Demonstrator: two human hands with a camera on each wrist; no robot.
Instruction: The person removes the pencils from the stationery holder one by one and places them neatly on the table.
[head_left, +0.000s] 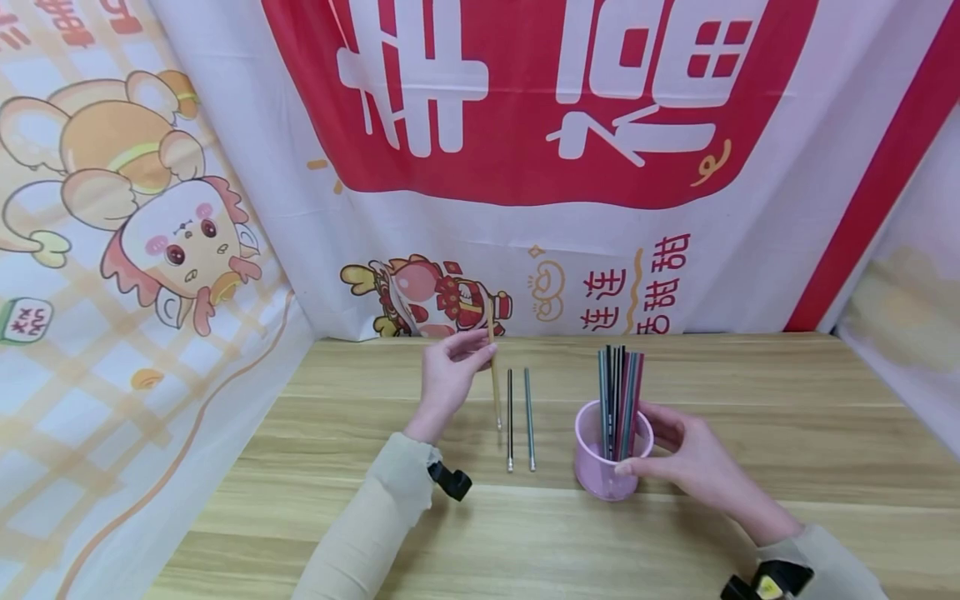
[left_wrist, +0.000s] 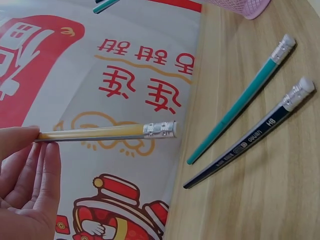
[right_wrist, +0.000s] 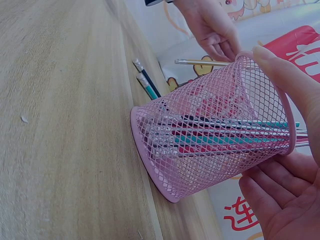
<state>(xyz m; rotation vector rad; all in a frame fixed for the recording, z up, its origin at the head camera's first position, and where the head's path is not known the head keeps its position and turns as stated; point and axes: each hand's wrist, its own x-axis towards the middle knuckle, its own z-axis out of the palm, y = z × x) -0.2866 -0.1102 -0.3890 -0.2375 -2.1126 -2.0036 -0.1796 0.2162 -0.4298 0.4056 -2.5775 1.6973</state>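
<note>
My left hand [head_left: 452, 375] pinches a yellow pencil [left_wrist: 100, 133] between thumb and fingertips, its white eraser end pointing down towards the table. Just right of it, a black pencil [head_left: 510, 421] and a teal pencil [head_left: 529, 421] lie side by side on the wood, erasers towards me. With thumb and fingers around the rim, my right hand [head_left: 693, 454] grips a pink mesh pencil cup [head_left: 606, 483]. Several dark, teal and red pencils [head_left: 621, 400] stand in the cup, eraser ends at the bottom, as the right wrist view shows through the mesh [right_wrist: 215, 105].
The wooden table [head_left: 525, 542] ends at a hanging white and red printed cloth [head_left: 517, 183] behind the pencils. Another patterned cloth [head_left: 97, 333] borders the left side, and pale fabric [head_left: 907, 333] hangs at the right.
</note>
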